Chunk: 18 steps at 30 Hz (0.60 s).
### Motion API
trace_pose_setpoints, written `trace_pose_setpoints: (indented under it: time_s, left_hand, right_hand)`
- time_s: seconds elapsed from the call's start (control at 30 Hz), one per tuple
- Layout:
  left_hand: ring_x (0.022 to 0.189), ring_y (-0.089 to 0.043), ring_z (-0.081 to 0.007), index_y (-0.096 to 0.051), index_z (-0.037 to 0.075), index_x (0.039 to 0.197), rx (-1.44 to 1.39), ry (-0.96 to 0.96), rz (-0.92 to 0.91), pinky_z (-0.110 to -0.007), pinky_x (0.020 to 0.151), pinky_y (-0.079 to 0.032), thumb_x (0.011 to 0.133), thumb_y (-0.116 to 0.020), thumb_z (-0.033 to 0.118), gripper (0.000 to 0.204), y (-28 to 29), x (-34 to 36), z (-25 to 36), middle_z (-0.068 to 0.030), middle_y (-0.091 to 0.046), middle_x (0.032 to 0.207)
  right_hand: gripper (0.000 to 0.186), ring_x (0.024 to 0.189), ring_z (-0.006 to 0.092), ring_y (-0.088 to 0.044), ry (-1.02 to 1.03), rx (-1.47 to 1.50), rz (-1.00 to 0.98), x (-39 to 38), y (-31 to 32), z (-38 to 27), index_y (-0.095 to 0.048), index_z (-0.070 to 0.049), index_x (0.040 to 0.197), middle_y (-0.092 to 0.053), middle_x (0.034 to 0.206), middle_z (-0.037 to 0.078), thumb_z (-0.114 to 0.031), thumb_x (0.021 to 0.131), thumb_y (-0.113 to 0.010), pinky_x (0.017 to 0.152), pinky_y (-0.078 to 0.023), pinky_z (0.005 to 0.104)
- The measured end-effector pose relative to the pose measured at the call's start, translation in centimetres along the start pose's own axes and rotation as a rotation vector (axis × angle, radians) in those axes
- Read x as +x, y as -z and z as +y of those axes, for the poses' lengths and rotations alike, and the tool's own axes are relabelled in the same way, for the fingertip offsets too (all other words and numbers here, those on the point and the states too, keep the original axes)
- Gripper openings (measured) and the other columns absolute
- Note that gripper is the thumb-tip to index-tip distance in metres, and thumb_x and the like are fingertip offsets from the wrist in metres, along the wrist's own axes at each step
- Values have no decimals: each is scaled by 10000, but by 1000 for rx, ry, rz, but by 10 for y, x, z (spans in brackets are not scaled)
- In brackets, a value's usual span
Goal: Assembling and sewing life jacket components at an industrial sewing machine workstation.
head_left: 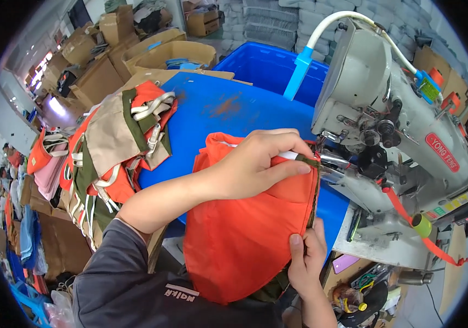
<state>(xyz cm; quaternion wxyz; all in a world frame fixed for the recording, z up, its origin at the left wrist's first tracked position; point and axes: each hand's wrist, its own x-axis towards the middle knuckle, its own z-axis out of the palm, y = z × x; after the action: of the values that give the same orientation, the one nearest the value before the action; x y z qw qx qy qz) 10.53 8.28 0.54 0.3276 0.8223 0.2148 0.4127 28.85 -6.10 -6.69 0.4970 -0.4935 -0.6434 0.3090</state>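
An orange fabric piece (245, 235) with a dark green edge hangs in front of me, beside the needle area of a grey industrial sewing machine (348, 87). At its upper corner my left hand (264, 164) is closed, thumb and fingers pinching the edge and a short white strip (288, 156). Lower down the same edge, my right hand (307, 254) pinches the fabric between thumb and fingers. The upper end of the edge lies close to the machine's metal parts; whether it is under the presser foot I cannot tell.
Beneath the fabric is a blue table (212, 104). A pile of beige, green and orange sewn pieces with white straps (116, 131) lies at its left. Behind stands a blue bin (255, 60). A red tape (398, 202) hangs from the machine. A purple phone (345, 263) lies at the lower right.
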Motion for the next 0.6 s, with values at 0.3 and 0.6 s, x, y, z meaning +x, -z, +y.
trace_pose_setpoints:
  time_s: [0.3, 0.6]
  left_hand:
    - [870, -613, -202, -622, 24, 1056, 0, -37, 9, -297, 750, -467, 853, -705, 30, 219, -6, -14, 5, -90, -622, 935]
    - [962, -603, -208, -622, 14, 1129, -145, 6, -231, -305, 811, -472, 855, -718, 59, 294, 17, -1, 18, -98, -623, 1019]
  right_hand:
    - [103, 910, 241, -534, 214, -116, 214, 47, -1, -31, -604, 2, 864, -524, 1072, 160, -10, 830, -700, 799, -439, 334]
    - [113, 747, 219, -559, 250, -60, 287, 44, -8, -32, -585, -4, 828, -589, 926, 138, -13, 846, -697, 650, -444, 289]
